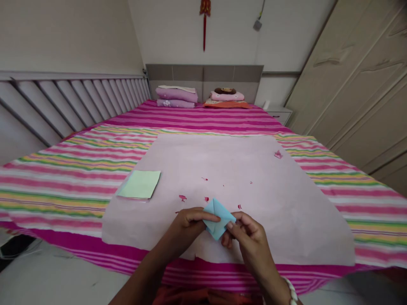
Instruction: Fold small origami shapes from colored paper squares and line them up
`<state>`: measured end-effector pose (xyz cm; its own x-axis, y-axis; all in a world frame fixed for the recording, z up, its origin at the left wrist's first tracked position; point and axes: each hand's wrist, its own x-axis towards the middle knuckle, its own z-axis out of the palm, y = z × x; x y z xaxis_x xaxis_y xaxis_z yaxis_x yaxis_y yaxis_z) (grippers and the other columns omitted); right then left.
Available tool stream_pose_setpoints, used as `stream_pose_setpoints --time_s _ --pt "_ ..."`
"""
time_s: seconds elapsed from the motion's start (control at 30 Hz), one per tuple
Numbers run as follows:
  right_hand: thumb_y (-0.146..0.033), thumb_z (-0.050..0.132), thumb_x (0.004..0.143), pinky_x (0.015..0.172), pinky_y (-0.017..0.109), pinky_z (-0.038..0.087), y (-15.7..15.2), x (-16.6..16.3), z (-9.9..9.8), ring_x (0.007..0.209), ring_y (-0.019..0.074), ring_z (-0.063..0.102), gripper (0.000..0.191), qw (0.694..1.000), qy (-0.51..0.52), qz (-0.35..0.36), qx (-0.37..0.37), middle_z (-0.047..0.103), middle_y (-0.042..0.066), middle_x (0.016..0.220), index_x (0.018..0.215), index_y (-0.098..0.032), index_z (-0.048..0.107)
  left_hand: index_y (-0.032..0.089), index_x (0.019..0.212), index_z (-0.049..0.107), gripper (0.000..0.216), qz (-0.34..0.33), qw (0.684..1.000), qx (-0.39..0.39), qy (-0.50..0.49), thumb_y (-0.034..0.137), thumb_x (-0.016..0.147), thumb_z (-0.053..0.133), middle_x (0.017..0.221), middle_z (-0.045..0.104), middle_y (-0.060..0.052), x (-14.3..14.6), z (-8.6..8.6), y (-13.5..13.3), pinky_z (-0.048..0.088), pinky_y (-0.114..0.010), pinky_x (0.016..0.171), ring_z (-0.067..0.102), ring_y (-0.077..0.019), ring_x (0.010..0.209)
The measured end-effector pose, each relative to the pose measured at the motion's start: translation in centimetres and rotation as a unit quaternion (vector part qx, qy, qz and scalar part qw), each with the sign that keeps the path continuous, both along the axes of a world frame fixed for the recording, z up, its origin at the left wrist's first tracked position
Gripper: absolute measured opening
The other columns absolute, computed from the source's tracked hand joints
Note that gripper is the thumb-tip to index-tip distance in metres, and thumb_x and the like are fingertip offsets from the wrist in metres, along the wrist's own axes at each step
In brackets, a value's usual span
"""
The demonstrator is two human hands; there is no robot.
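Observation:
A folded blue square of paper (215, 212), turned like a diamond with crease lines on its face, is held up between both hands near the front of the bed. My left hand (190, 224) grips its left side, thumb lying across the front. On the right corner, my right hand (249, 235) pinches the paper between thumb and fingers. Beneath them spreads a large pale pink sheet (299, 228). To the left lies a stack of coloured paper (141, 184) with light green on top.
Several small red scraps, one a torn piece (182, 198), lie scattered on the sheet. A small folded pink paper piece (278, 154) sits at the far right. Folded bedding (177, 94) is stacked by the headboard (203, 76). A metal railing (85, 101) runs along the left.

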<state>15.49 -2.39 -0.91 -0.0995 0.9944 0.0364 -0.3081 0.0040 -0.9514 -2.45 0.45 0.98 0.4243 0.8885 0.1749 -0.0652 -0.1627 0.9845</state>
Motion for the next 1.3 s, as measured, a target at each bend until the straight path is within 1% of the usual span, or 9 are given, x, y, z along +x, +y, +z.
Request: stream_pose_setpoints --time_s 0.2,0.37,0.5,0.67,0.83,1.0,1.07,1.13,1.3 --pt "-0.033 0.068 0.08 0.049 0.024 0.044 -0.2 -0.1 0.4 0.047 0.0133 0.056 0.017 1.0 0.006 -0.013 -0.005 0.065 0.001 0.051 0.077 -0.016 0.068 0.024 0.094 0.074 0.024 0.007 1.0 0.014 0.023 0.013 0.083 0.057 0.089 0.071 -0.004 -0.3 0.0 -0.1 0.052 -0.032 0.075 0.066 -0.0168 0.082" --pt "-0.029 0.07 0.078 0.049 0.024 0.044 -0.3 -0.2 0.5 0.047 0.0134 0.057 0.012 0.999 0.043 -0.02 -0.019 0.066 0.001 0.051 0.078 -0.016 0.07 0.025 0.094 0.074 0.023 -0.014 0.999 0.036 0.022 0.014 0.085 0.056 0.091 0.072 -0.005 -0.6 0.2 -0.1 0.052 -0.032 0.075 0.066 -0.0171 0.082" --pt "-0.029 0.067 0.08 0.05 0.026 0.044 -0.3 -0.1 0.4 0.05 0.0145 0.058 0.014 0.999 0.045 -0.02 -0.011 0.066 0.002 0.053 0.078 -0.016 0.072 0.026 0.095 0.074 0.025 -0.031 0.997 0.064 0.026 0.014 0.087 0.053 0.092 0.071 -0.005 -0.8 0.4 0.0 0.052 -0.033 0.074 0.066 -0.0174 0.082" --pt "-0.028 0.064 0.082 0.052 0.026 0.045 -0.4 0.0 0.5 0.051 0.0145 0.058 0.015 0.999 0.051 -0.016 -0.003 0.067 0.003 0.055 0.079 -0.016 0.072 0.027 0.093 0.074 0.026 -0.037 0.997 0.063 0.014 0.013 0.087 0.053 0.094 0.07 -0.005 -0.7 0.6 -0.1 0.052 -0.033 0.076 0.066 -0.0174 0.085" --pt "-0.029 0.064 0.081 0.052 0.026 0.045 -0.5 -0.1 0.9 0.051 0.0145 0.057 0.016 0.998 0.052 -0.027 -0.009 0.066 0.003 0.054 0.078 -0.016 0.072 0.027 0.097 0.073 0.031 -0.043 0.994 0.088 0.049 0.011 0.088 0.048 0.096 0.068 -0.005 -0.9 1.2 -0.3 0.05 -0.033 0.076 0.065 -0.017 0.086" --pt "-0.031 0.067 0.079 0.052 0.027 0.045 -0.5 -0.2 1.1 0.05 0.0154 0.057 0.017 0.998 0.053 -0.04 -0.017 0.066 0.003 0.053 0.078 -0.016 0.072 0.024 0.103 0.071 0.026 -0.051 0.992 0.097 0.07 0.016 0.085 0.053 0.102 0.067 -0.009 -1.1 1.4 -0.5 0.05 -0.036 0.077 0.063 -0.0204 0.09" --pt "-0.032 0.067 0.079 0.052 0.028 0.046 -0.5 -0.2 1.1 0.05 0.0158 0.057 0.017 0.998 0.053 -0.039 -0.018 0.066 0.003 0.054 0.078 -0.016 0.072 0.023 0.097 0.072 0.02 -0.027 0.994 0.08 0.068 0.02 0.081 0.061 0.1 0.068 -0.009 -0.7 1.3 -0.6 0.05 -0.035 0.077 0.063 -0.0208 0.089" --pt "-0.032 0.066 0.08 0.053 0.028 0.046 -0.5 -0.2 1.1 0.05 0.0159 0.058 0.017 0.998 0.054 -0.035 -0.015 0.067 0.003 0.054 0.078 -0.016 0.072 0.022 0.085 0.075 0.012 0.024 0.996 0.055 0.07 0.021 0.075 0.069 0.089 0.07 -0.007 -0.1 1.0 -0.7 0.05 -0.033 0.072 0.064 -0.0197 0.082" --pt "-0.029 0.064 0.082 0.054 0.026 0.045 -0.5 -0.4 1.0 0.052 0.0148 0.058 0.015 0.998 0.064 -0.021 -0.002 0.066 0.002 0.054 0.078 -0.017 0.071 0.019 0.067 0.073 0.002 0.132 0.988 0.005 0.08 0.02 0.067 0.073 0.07 0.068 -0.004 1.3 0.8 -0.9 0.047 -0.028 0.061 0.061 -0.0168 0.067"
